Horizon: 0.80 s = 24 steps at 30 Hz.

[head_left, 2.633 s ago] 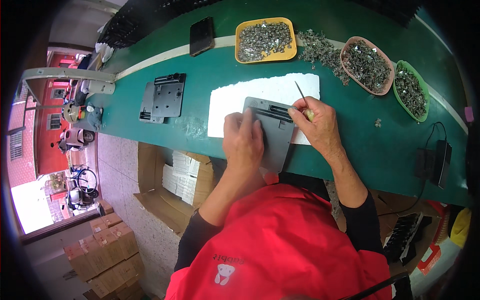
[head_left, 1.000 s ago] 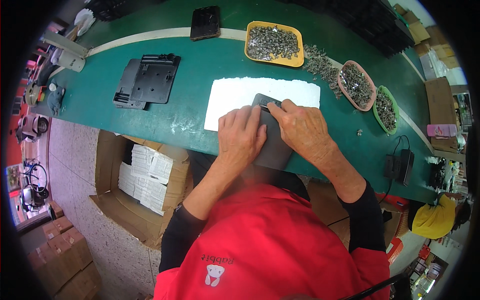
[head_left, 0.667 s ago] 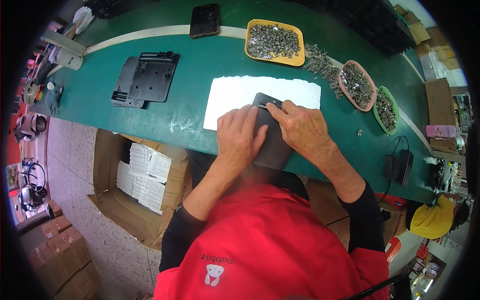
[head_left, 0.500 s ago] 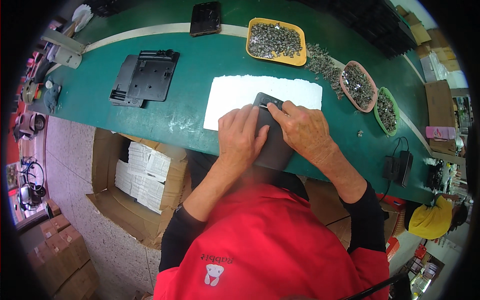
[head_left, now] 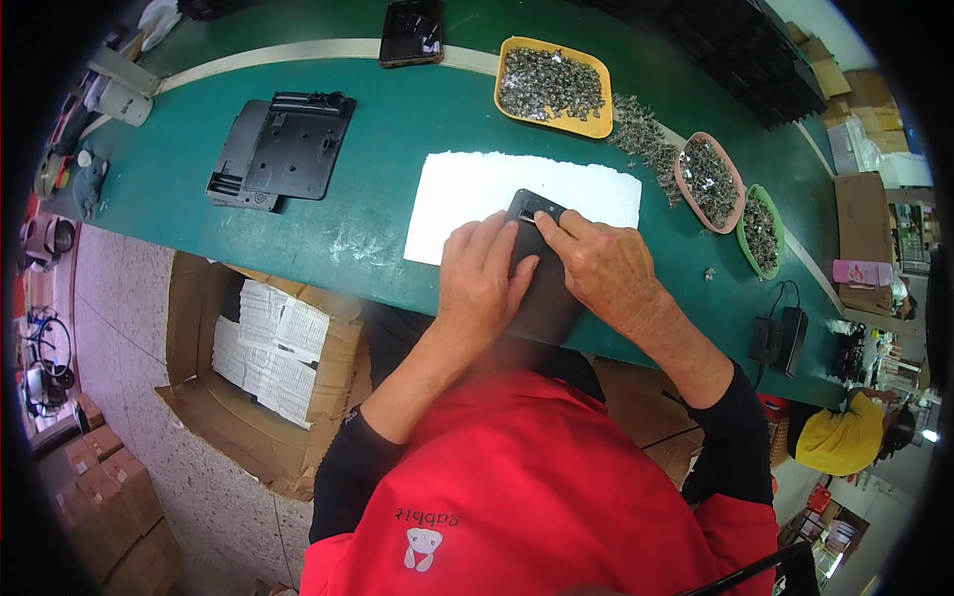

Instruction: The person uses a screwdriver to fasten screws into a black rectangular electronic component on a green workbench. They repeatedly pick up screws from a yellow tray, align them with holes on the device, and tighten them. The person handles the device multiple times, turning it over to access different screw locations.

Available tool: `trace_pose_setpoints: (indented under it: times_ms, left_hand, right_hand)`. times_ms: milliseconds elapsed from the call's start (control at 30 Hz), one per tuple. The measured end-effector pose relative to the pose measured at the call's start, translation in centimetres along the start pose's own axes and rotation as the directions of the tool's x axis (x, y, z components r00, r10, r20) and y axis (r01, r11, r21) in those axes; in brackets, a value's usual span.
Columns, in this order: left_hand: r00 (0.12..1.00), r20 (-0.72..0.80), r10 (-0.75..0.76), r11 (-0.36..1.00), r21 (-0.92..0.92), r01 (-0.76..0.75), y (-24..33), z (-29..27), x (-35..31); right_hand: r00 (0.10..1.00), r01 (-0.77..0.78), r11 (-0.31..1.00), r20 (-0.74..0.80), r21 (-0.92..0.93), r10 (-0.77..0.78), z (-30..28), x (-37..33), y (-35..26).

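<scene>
Right hand (head_left: 608,273) moved since earlier: index now at the slotted end of the dark panel (head_left: 545,296), others curled, contents hidden. Left hand (head_left: 479,280) half-spread on its left side, probably bracing; white sheet (head_left: 472,191) beneath likely cushions it from desk (head_left: 388,129).

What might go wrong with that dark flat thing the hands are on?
The right hand has a fingertip by the slot, so it might slip or get pinched. If the left hand eased off, the dark panel might slide on the white sheet, perhaps over the table's close front edge. The loose metal bits might scatter if bumped.
</scene>
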State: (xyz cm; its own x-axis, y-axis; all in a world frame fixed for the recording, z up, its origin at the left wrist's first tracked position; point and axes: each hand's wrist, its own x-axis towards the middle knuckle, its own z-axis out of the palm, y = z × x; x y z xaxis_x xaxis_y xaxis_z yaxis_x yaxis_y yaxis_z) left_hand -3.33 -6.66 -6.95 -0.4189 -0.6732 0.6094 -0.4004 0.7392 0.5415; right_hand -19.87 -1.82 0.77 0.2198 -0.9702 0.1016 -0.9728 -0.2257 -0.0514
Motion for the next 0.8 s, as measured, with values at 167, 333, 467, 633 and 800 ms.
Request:
trace_pose_setpoints:
  times_ms: [167, 333, 467, 633, 800]
  left_hand:
    - [1.000, 0.003, 0.003, 1.000, -0.003, -0.003, 0.0, -0.2, 0.0]
    - [1.000, 0.014, -0.010, 1.000, -0.006, 0.010, 0.2, -0.3, 0.2]
    - [1.000, 0.009, -0.003, 1.000, -0.012, 0.003, 0.0, -0.2, 0.1]
    - [0.999, 0.019, 0.038, 0.998, -0.046, -0.037, -0.2, -0.2, 0.0]
    - [0.998, 0.025, 0.052, 0.996, -0.076, -0.050, -0.4, 0.0, -0.3]
  right_hand:
    - [0.997, -0.021, 1.000, -0.077, 0.006, 0.022, 0.5, -0.4, -0.4]
    - [0.997, -0.034, 0.998, -0.076, -0.050, 0.030, 0.8, -0.4, -0.6]
    - [1.000, 0.009, 0.983, 0.007, -0.182, -0.008, 0.3, 0.0, -0.9]
    - [0.990, 0.132, 0.945, 0.079, -0.298, -0.114, -0.4, 0.6, -1.2]
    - [0.956, 0.219, 0.933, 0.252, -0.286, -0.148, -1.6, 1.8, -2.1]
